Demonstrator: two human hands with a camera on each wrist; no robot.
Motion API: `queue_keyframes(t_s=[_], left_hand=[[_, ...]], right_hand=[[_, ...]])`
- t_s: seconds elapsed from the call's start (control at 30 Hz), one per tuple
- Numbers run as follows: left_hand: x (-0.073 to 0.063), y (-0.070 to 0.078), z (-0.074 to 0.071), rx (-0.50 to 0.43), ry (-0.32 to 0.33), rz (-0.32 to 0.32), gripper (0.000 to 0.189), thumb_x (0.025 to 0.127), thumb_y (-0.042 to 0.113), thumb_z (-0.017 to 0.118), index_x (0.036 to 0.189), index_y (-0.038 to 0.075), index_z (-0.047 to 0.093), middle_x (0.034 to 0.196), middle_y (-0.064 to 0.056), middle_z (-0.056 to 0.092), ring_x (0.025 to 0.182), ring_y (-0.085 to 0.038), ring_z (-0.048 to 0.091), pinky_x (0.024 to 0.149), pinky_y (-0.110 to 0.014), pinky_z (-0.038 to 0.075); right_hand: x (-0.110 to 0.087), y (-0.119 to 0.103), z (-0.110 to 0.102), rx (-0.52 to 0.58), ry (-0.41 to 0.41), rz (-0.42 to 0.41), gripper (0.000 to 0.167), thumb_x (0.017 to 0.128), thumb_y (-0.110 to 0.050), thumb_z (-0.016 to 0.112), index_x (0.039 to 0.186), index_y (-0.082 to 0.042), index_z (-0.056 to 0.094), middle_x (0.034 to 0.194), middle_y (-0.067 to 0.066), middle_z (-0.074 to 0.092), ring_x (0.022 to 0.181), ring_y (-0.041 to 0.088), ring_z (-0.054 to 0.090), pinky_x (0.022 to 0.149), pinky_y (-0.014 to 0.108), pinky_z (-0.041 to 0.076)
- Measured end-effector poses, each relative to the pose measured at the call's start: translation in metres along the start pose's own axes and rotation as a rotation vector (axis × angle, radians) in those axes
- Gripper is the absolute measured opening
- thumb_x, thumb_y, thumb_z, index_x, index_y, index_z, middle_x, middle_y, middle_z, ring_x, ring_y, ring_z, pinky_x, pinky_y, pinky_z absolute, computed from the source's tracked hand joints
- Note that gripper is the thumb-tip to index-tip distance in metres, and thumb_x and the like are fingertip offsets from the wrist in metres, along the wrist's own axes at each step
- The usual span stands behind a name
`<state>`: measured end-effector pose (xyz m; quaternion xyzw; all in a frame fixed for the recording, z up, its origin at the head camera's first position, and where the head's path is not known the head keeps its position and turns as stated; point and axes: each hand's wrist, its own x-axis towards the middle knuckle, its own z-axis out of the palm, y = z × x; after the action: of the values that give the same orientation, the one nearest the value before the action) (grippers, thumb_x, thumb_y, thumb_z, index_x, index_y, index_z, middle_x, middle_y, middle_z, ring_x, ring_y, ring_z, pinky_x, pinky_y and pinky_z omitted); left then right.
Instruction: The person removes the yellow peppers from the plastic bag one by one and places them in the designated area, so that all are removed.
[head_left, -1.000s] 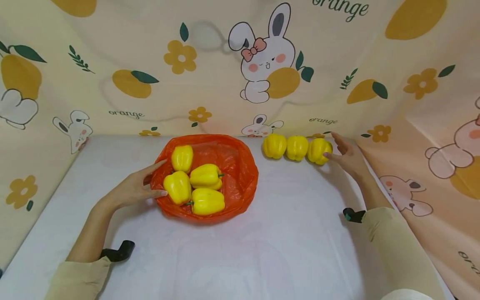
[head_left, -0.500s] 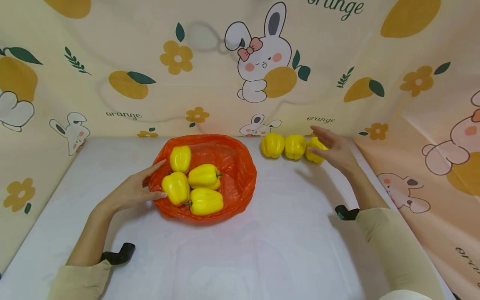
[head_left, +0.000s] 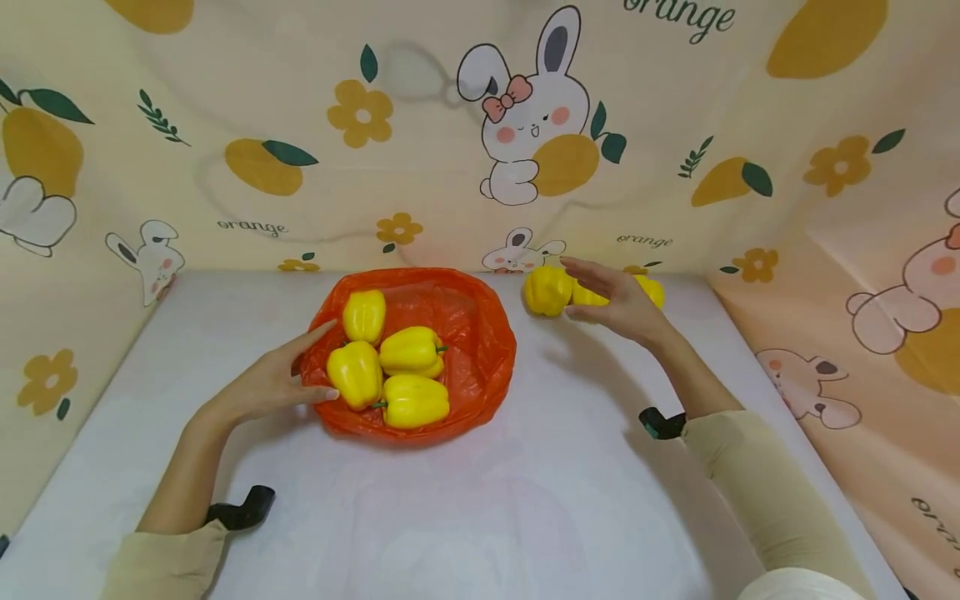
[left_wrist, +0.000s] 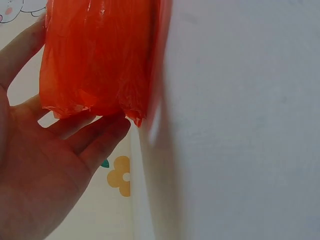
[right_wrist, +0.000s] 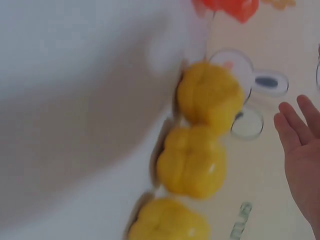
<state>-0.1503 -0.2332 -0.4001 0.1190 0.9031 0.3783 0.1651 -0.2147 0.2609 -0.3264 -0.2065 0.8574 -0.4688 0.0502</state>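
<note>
Left grip (head_left: 266, 383) spread against round red plastic bag (head_left: 491, 375), right grip (head_left: 622, 308) unclenched

The white table (head_left: 450, 517) backs onto cream, rabbit-printed fabric (head_left: 420, 187). The bag, toward the table's rear, holds four glossy yellow bell peppers (head_left: 415, 402). The right grip hovers near a row of three more (head_left: 546, 292). How firmly the left presses is hard to tell.
</note>
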Motion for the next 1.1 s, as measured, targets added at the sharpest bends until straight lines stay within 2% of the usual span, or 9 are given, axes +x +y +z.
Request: queue_keyframes(t_s=[0.13,0.27,0.5,0.6,0.73,0.8,0.9,1.03,1.1], left_hand=[[0.0,0.001,0.0,0.006,-0.013,0.004,0.101,0.081,0.05,0.077,0.16,0.03,0.017,0.161,-0.024,0.02,0.136,-0.046,0.033,0.107,-0.07,0.029],[0.0,0.001,0.0,0.0,-0.027,0.006,0.102,0.082,0.047,0.078,0.161,0.029,0.015,0.16,-0.026,0.021,0.122,-0.043,0.045,0.104,-0.069,0.036],[-0.002,-0.001,-0.001,0.009,-0.022,0.003,0.105,0.08,0.048,0.08,0.161,0.029,0.015,0.159,-0.027,0.024,0.115,-0.04,0.048,0.1,-0.062,0.044],[-0.002,0.0,-0.001,0.0,-0.029,-0.017,0.106,0.08,0.048,0.08,0.161,0.029,0.015,0.157,-0.027,0.027,0.102,-0.034,0.054,0.088,-0.049,0.054],[-0.002,0.002,0.0,0.0,-0.037,-0.006,0.105,0.081,0.046,0.08,0.161,0.027,0.014,0.155,-0.029,0.028,0.095,-0.031,0.056,0.083,-0.044,0.054],[-0.001,0.003,0.001,-0.003,-0.042,-0.008,0.106,0.08,0.046,0.08,0.161,0.028,0.014,0.154,-0.029,0.029,0.089,-0.032,0.059,0.081,-0.047,0.055],[0.001,0.004,0.003,0.011,-0.042,-0.011,0.106,0.08,0.048,0.08,0.161,0.03,0.014,0.155,-0.028,0.029,0.097,-0.034,0.057,0.086,-0.051,0.054],[0.003,0.003,0.005,0.0,-0.049,-0.023,0.106,0.08,0.048,0.08,0.161,0.03,0.014,0.152,-0.028,0.032,0.091,-0.032,0.059,0.082,-0.047,0.056],[0.003,0.003,0.005,-0.019,-0.058,-0.028,0.107,0.08,0.045,0.081,0.161,0.03,0.013,0.149,-0.029,0.033,0.079,-0.03,0.06,0.074,-0.043,0.056]], right_hand=[[0.006,-0.01,0.016,0.039,-0.052,-0.034,0.066,0.087,-0.001,0.074,0.147,-0.004,0.047,0.151,0.013,0.046,0.139,0.037,0.041,0.115,0.054,0.032],[0.016,-0.014,0.032,0.051,-0.116,-0.055,0.066,0.087,-0.002,0.074,0.147,-0.008,0.048,0.153,0.009,0.043,0.139,0.035,0.042,0.113,0.053,0.034],[0.039,-0.005,0.057,0.043,-0.194,-0.09,0.068,0.086,-0.009,0.077,0.148,-0.018,0.049,0.154,-0.003,0.043,0.139,0.02,0.043,0.111,0.045,0.04],[0.049,-0.006,0.067,0.063,-0.233,-0.16,0.067,0.085,-0.01,0.078,0.146,-0.019,0.051,0.151,0.0,0.047,0.138,0.023,0.044,0.111,0.048,0.039],[0.058,-0.009,0.082,0.116,-0.294,-0.215,0.067,0.086,-0.01,0.078,0.147,-0.015,0.05,0.149,0.005,0.049,0.138,0.03,0.044,0.111,0.053,0.038],[0.059,-0.011,0.087,0.115,-0.309,-0.195,0.067,0.087,-0.015,0.078,0.147,-0.016,0.049,0.15,0.001,0.049,0.138,0.028,0.045,0.11,0.048,0.04],[0.06,-0.014,0.093,0.097,-0.334,-0.17,0.066,0.087,-0.02,0.078,0.147,-0.02,0.05,0.15,-0.001,0.049,0.137,0.026,0.045,0.11,0.047,0.041],[0.065,-0.019,0.104,0.054,-0.384,-0.14,0.067,0.088,-0.021,0.077,0.148,-0.021,0.048,0.149,-0.004,0.049,0.138,0.025,0.044,0.111,0.045,0.04],[0.068,-0.021,0.11,0.045,-0.407,-0.141,0.067,0.088,-0.021,0.077,0.148,-0.021,0.048,0.148,-0.005,0.05,0.137,0.022,0.045,0.111,0.043,0.041]])
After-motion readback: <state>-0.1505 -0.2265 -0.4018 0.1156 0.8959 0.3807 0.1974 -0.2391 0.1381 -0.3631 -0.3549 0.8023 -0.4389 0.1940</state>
